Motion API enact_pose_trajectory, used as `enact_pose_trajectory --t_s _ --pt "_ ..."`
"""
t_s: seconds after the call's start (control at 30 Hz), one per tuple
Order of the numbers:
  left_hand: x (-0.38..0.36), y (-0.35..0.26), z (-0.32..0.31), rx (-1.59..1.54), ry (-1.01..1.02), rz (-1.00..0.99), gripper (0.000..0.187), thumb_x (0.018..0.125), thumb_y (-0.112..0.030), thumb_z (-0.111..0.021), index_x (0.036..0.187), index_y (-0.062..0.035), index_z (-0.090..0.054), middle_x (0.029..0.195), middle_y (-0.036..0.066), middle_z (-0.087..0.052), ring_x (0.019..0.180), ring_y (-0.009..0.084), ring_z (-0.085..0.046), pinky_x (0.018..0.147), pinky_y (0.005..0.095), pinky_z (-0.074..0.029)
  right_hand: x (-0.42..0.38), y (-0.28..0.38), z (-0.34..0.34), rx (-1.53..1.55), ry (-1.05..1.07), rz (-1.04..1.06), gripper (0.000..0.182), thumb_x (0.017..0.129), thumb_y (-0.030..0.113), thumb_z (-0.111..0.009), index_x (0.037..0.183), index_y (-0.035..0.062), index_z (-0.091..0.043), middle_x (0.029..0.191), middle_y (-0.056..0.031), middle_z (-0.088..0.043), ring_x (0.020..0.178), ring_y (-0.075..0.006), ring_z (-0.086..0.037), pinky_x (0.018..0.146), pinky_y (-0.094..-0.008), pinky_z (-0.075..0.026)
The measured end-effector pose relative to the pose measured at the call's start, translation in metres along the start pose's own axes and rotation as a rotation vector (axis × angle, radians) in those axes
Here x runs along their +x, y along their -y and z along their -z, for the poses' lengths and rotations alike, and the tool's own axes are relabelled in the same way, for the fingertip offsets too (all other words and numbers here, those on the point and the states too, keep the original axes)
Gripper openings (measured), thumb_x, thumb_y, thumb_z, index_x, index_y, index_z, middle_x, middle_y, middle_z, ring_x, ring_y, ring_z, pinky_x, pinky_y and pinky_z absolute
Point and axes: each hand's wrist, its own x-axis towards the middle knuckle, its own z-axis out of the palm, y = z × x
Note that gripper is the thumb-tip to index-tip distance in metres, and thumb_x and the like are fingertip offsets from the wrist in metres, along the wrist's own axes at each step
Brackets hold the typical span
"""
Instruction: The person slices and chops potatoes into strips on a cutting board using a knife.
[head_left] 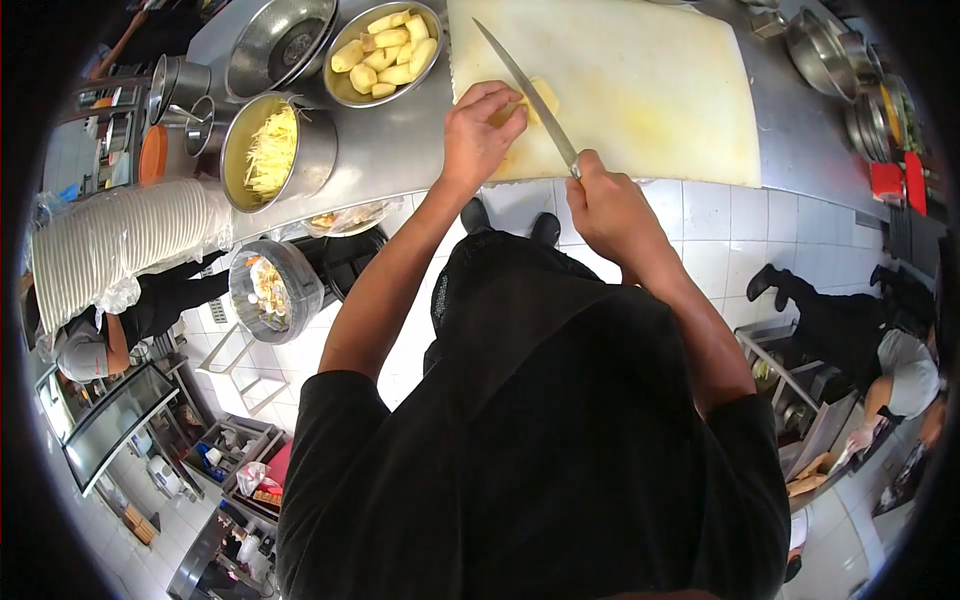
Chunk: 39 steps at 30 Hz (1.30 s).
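Note:
My right hand (615, 205) is wrapped round the handle of a long kitchen knife (520, 80), its blade pointing up and to the left over a white cutting board (660, 90). Beside the blade, my left hand (482, 132) has its fingers bent in on a peeled potato (543, 97), which the knife and fingers partly cover. Left of the board, a metal bowl (338, 88) holds several peeled potatoes (385, 55). A deep metal pot (318, 150) nearby contains thin-cut yellow strips (271, 150).
An empty-looking metal colander (260, 50) stands at the back left. Stacked plates (130, 235) in plastic wrap lie at the left. Below the counter's edge is a lined waste bin (275, 325). Metal bowls (820, 50) sit at the far right. Other people work on both sides.

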Motion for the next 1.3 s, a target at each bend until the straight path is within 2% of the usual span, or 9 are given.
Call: enact_pose_trajectory --t_s 0.2,0.3,0.4,0.5,0.77,0.87,1.1,1.13,1.3 --pt "0.001 0.000 -0.001 0.001 -0.001 0.003 0.021 0.080 -0.005 -0.075 0.100 0.0005 -0.073 0.100 0.010 -0.070 0.081 0.0177 -0.066 0.076 0.0289 -0.053 0.007 -0.001 -0.002 -0.004 0.001 0.028 0.020 0.095 0.015 -0.047 0.096 -0.0050 -0.047 0.077 -0.0340 -0.062 0.080 -0.0533 -0.060 0.077 -0.0605 -0.044" --pt "0.000 0.000 0.000 -0.001 0.006 0.011 0.022 0.080 -0.006 -0.075 0.100 0.0004 -0.073 0.101 0.010 -0.070 0.081 0.0184 -0.067 0.076 0.0292 -0.054 0.008 -0.002 -0.005 0.018 -0.002 0.019 0.019 0.097 0.013 -0.048 0.095 -0.0047 -0.044 0.072 -0.0320 -0.060 0.076 -0.0528 -0.058 0.071 -0.0596 -0.041" --pt "0.001 -0.001 0.002 0.007 0.009 0.014 0.022 0.080 -0.006 -0.075 0.100 0.0002 -0.073 0.101 0.011 -0.070 0.082 0.0189 -0.067 0.076 0.0293 -0.054 0.009 -0.003 -0.006 0.023 0.005 0.017 0.020 0.097 0.014 -0.047 0.095 -0.0048 -0.043 0.074 -0.0323 -0.060 0.077 -0.0531 -0.058 0.072 -0.0598 -0.041" --pt "-0.001 -0.001 0.001 0.021 0.004 0.003 0.021 0.080 -0.006 -0.075 0.100 0.0002 -0.073 0.101 0.011 -0.070 0.081 0.0190 -0.067 0.076 0.0294 -0.054 0.019 -0.005 -0.015 -0.005 -0.010 0.058 0.019 0.093 0.013 -0.048 0.097 -0.0054 -0.047 0.079 -0.0347 -0.062 0.080 -0.0526 -0.061 0.079 -0.0610 -0.045" --pt "0.001 -0.004 0.002 0.007 -0.015 0.008 0.019 0.079 -0.005 -0.076 0.097 0.0001 -0.073 0.101 0.010 -0.070 0.080 0.0187 -0.067 0.076 0.0299 -0.054 0.032 -0.005 -0.022 0.003 0.018 -0.022 0.019 0.091 0.012 -0.048 0.098 -0.0056 -0.047 0.081 -0.0351 -0.063 0.084 -0.0533 -0.062 0.082 -0.0602 -0.046" --pt "0.001 -0.003 0.001 -0.008 -0.008 0.038 0.017 0.078 -0.009 -0.075 0.093 -0.0022 -0.073 0.101 0.011 -0.069 0.087 0.0268 -0.069 0.080 0.0342 -0.055 0.026 -0.011 -0.022 -0.001 0.023 -0.009 0.020 0.092 0.013 -0.048 0.100 -0.0050 -0.047 0.081 -0.0350 -0.063 0.084 -0.0534 -0.062 0.082 -0.0599 -0.046" --pt "0.000 -0.002 -0.001 -0.030 -0.004 0.033 0.019 0.079 -0.010 -0.074 0.096 -0.0037 -0.072 0.103 0.011 -0.068 0.090 0.0292 -0.068 0.081 0.0356 -0.054 -0.018 -0.022 -0.016 -0.079 0.060 -0.060 0.021 0.097 0.017 -0.050 0.102 -0.0027 -0.044 0.076 -0.0316 -0.063 0.076 -0.0522 -0.061 0.072 -0.0603 -0.045" --pt "0.002 -0.001 0.001 -0.026 -0.006 0.031 0.019 0.079 -0.009 -0.073 0.097 -0.0038 -0.072 0.104 0.011 -0.068 0.091 0.0294 -0.067 0.081 0.0357 -0.054 -0.021 -0.026 -0.019 -0.099 0.110 -0.129 0.021 0.097 0.017 -0.050 0.103 -0.0027 -0.044 0.075 -0.0314 -0.063 0.077 -0.0523 -0.061 0.071 -0.0606 -0.045" --pt "0.005 -0.006 0.003 -0.026 0.048 -0.001 0.020 0.080 -0.007 -0.071 0.100 -0.0040 -0.072 0.110 0.011 -0.066 0.097 0.0287 -0.065 0.084 0.0356 -0.053 -0.018 -0.028 -0.018 -0.047 0.084 -0.061 0.022 0.095 0.017 -0.050 0.104 -0.0035 -0.047 0.081 -0.0326 -0.064 0.082 -0.0518 -0.062 0.078 -0.0584 -0.048"
